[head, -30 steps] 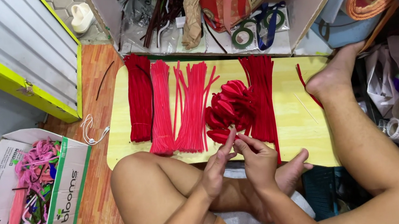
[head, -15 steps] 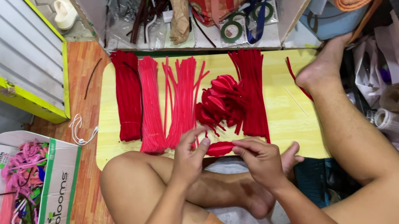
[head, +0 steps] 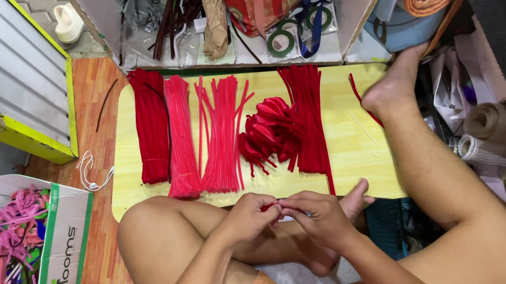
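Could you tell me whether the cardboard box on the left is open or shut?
Open: the cardboard box has its flaps spread, showing pink pieces inside.

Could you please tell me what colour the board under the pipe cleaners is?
The board is pale yellow, seen best in the head view.

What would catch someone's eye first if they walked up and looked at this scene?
The rows of red fuzzy pipe-cleaner stems laid side by side on the pale yellow wooden board, with a pile of bent red loops among them. Just below the board's near edge, the left hand and right hand pinch a small red piece together. At far left sits an open cardboard box of pink stems.
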